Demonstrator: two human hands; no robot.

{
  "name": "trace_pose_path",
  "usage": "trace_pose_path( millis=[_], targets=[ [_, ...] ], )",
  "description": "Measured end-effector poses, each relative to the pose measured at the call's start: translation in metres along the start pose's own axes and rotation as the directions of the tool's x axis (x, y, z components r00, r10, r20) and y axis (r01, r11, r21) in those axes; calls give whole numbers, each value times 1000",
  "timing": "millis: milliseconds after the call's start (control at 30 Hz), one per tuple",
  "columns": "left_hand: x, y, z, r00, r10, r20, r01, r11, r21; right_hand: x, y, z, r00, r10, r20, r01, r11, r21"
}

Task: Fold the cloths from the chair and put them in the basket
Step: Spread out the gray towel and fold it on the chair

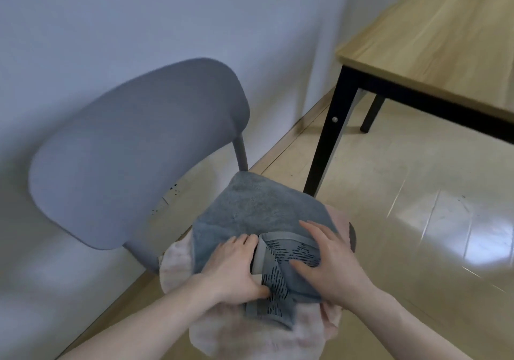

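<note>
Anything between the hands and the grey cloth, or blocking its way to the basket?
Nothing between them: the left hand and right hand both already rest on the grey cloth, which lies on a pink cloth on the chair. The basket is not in view, so the path to it cannot be judged.

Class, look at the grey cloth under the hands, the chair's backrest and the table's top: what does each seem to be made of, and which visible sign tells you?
Grey cloth: likely terry towelling, with a fuzzy matt nap and a flat woven patterned border.
Chair backrest: probably moulded plastic, a smooth, matt grey, seamless curved shell.
Table top: wood or wood-look laminate, with pale grain lines; which of the two cannot be told.
</note>
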State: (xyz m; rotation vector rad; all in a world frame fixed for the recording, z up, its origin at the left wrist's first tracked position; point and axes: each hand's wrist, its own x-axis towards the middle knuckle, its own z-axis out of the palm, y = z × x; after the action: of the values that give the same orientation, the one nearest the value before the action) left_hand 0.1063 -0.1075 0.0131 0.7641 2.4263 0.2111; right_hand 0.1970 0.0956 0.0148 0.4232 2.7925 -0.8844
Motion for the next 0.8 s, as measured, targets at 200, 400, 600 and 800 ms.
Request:
trace_pose_path(
  millis=[200, 400, 600, 800],
  targets=[
    [37, -32, -2, 997, 45, -66, -52, 993, -107, 33, 34, 49, 975, -151, -165, 119, 975, -189],
    [76, -37, 4, 989, 108, -98, -108, 994, -3, 43, 43, 63, 927, -262, -267, 227, 961, -156],
    [89, -44, 13, 977, 149, -154, -152, 988, -11, 44, 47, 69, 896, -283, -343, 267, 959, -95],
    [87, -48, 21, 955, 170, -244, -195, 977, -83, 40, 49, 73, 874, -261, -409, 295, 955, 21]
  ],
)
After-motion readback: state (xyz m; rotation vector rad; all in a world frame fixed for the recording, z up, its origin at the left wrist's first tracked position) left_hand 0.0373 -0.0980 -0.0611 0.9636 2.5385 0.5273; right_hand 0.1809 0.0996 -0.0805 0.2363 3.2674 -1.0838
